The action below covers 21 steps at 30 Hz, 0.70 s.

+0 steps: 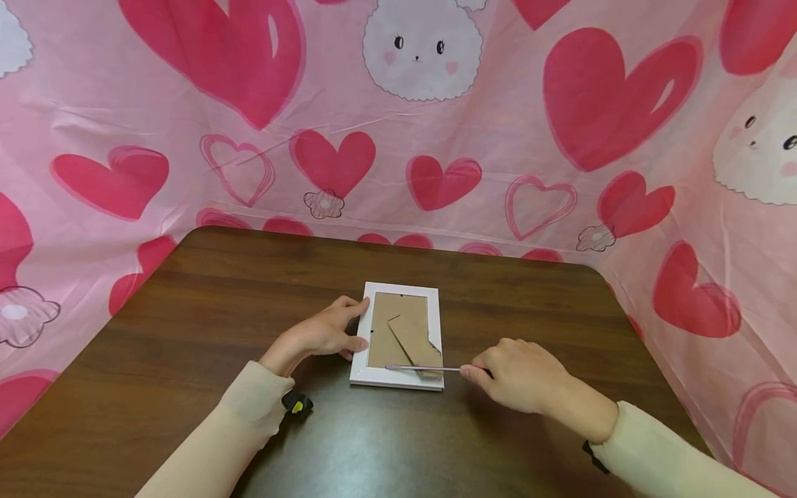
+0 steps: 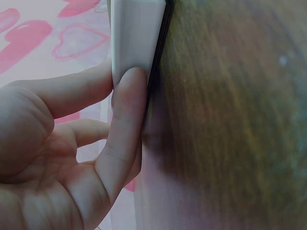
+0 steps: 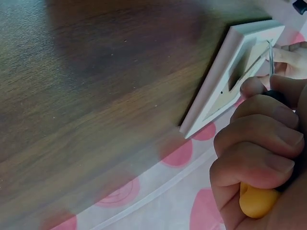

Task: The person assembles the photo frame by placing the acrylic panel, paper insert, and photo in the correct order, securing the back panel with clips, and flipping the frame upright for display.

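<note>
A white picture frame [image 1: 398,378] lies face down on the table, its brown backing board [image 1: 401,306] and slanted easel leg [image 1: 416,339] showing. My left hand [image 1: 320,332] grips the frame's left side, with fingertips against the white edge [image 2: 136,43] in the left wrist view. In my right hand [image 1: 523,373] is a screwdriver [image 1: 445,369]. Its thin metal shaft reaches left across the lower part of the backing, the tip near the bottom inner edge. Curled fingers cover most of the handle; a yellow end [image 3: 258,200] pokes out below them in the right wrist view.
The dark brown wooden table [image 1: 280,270] extends around the frame on all sides. A pink cloth [image 1: 386,124] with hearts and white animal faces hangs behind and beside it. A black band with a yellow mark [image 1: 297,406] is at the left sleeve.
</note>
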Each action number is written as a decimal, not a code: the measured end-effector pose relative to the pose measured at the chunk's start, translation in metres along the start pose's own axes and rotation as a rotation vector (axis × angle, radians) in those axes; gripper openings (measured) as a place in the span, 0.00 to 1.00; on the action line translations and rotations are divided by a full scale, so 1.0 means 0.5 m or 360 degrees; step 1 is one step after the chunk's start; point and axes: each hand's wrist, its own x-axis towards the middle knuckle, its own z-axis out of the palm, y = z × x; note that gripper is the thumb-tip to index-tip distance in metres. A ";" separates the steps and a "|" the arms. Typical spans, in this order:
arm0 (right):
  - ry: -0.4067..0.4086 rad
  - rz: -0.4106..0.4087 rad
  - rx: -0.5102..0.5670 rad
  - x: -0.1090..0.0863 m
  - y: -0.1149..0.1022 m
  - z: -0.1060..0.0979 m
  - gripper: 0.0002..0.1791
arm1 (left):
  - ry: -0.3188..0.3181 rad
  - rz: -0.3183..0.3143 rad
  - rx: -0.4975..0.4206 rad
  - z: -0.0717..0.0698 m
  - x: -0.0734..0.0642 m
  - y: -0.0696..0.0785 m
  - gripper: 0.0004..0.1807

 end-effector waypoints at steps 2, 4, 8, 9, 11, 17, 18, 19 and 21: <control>-0.0016 0.0003 0.0007 0.001 -0.001 -0.001 0.19 | -0.0002 0.0000 0.0001 -0.001 0.000 0.000 0.49; -0.0029 0.0006 0.0001 0.002 -0.001 -0.001 0.19 | -0.0001 -0.0004 0.0001 -0.001 0.000 0.000 0.49; -0.0065 0.0024 -0.0004 0.005 0.000 -0.001 0.17 | 0.0000 -0.0005 0.0003 -0.002 0.000 -0.001 0.49; -0.0073 0.0028 -0.0005 0.006 0.000 -0.001 0.17 | 0.0001 -0.0007 0.0004 -0.002 0.001 -0.001 0.49; -0.0088 0.0030 -0.0003 0.008 0.000 -0.001 0.18 | 0.0002 -0.0009 0.0006 -0.003 0.001 -0.002 0.49; -0.0116 0.0029 0.0018 0.013 0.004 -0.001 0.19 | 0.0001 -0.0009 0.0008 -0.004 0.002 -0.002 0.49; -0.0118 0.0030 0.0020 0.013 0.004 0.000 0.19 | 0.0000 -0.0008 0.0006 -0.003 0.001 -0.002 0.49; -0.0121 0.0034 0.0025 0.013 0.005 0.000 0.18 | -0.0001 -0.0007 0.0004 -0.003 0.001 -0.001 0.49; -0.0128 0.0043 0.0032 0.012 0.005 0.000 0.18 | -0.0004 -0.0004 0.0004 -0.002 0.001 0.000 0.49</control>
